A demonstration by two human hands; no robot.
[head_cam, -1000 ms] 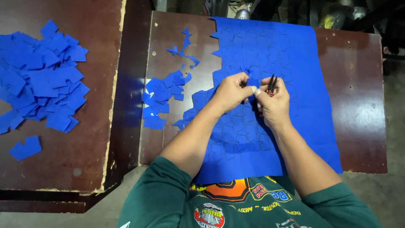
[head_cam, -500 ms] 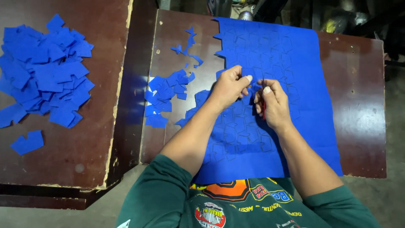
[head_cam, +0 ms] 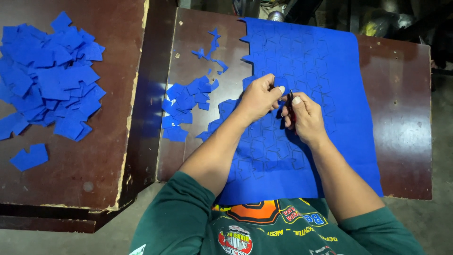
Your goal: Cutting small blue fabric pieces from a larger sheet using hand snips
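Observation:
A large blue sheet marked with outlined shapes lies on a dark brown table. Its left edge is jagged where shapes are gone. My left hand pinches the blue material near the sheet's middle, thumb and fingers closed on it. My right hand sits just beside it, closed around a small dark tool with a red handle, its tip at the pinched spot. The two hands almost touch.
Loose blue cut pieces lie on the same table left of the sheet, with thin scraps further back. A second brown table at the left carries a big heap of blue pieces.
Both hands have stayed at the sheet's middle, shifting slightly. The right hand's tool has dropped lower into the fist and the hands have drawn closer together.

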